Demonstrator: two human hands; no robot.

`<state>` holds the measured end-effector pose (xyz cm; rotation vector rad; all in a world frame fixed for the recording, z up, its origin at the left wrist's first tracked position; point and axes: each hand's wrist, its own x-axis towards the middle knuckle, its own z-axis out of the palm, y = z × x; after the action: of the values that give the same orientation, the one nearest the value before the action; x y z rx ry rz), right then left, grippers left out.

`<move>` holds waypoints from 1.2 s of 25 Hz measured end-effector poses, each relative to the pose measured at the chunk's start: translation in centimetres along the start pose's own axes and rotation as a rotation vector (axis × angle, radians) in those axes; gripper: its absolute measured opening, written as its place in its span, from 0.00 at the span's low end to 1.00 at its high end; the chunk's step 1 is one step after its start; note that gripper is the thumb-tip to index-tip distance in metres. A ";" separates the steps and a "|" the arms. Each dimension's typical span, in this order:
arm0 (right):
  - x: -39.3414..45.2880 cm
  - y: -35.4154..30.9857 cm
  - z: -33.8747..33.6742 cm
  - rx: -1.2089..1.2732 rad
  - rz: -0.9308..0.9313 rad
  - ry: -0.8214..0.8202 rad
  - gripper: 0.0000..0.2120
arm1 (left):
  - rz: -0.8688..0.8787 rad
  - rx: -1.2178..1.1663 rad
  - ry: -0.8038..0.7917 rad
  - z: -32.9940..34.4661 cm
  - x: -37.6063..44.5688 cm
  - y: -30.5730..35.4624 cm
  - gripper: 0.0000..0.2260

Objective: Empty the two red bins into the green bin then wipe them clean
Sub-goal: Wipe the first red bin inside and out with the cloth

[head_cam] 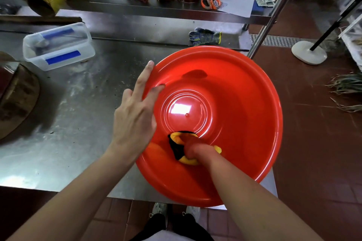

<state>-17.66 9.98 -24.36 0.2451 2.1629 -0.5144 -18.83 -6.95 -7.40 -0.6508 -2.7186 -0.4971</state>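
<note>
red bin [235,88] sitting at the near right corner of the steel table [82,103], rim overhanging the edge. right hand [193,150] down inside on the near wall, clenched around a yellow and black cloth [177,147], pressing it to the plastic. left hand [137,109] steadying the left rim, fingers straight and spread, nothing grasped. clear plastic box [58,45] back left on the table; patterned glove [205,36] behind the bin; orange scissors [210,1] up on the shelf [176,10].

Bright red bin [225,103], glossy; yellow-and-black cloth [177,143] inside; orange-handled scissors [210,2] on the shelf; blue-patterned glove [205,36] with yellow cuff.
</note>
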 end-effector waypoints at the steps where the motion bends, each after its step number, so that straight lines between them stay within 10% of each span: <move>1: 0.1 0.0 -0.2 -0.030 -0.004 -0.007 0.37 | 0.011 0.000 -0.004 -0.1 0.3 -0.4 0.30; 14: 1.2 1.3 -0.6 -0.077 -0.058 0.082 0.39 | 0.121 0.055 -0.016 0.0 2.5 -2.1 0.24; 30: 3.0 2.0 -0.6 0.045 -0.054 0.089 0.37 | -0.169 -0.094 -0.065 1.0 -5.8 1.7 0.31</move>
<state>-19.17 12.02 -26.97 0.2391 2.2507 -0.5932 -13.27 -7.31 -9.99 -0.4695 -2.8407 -0.6581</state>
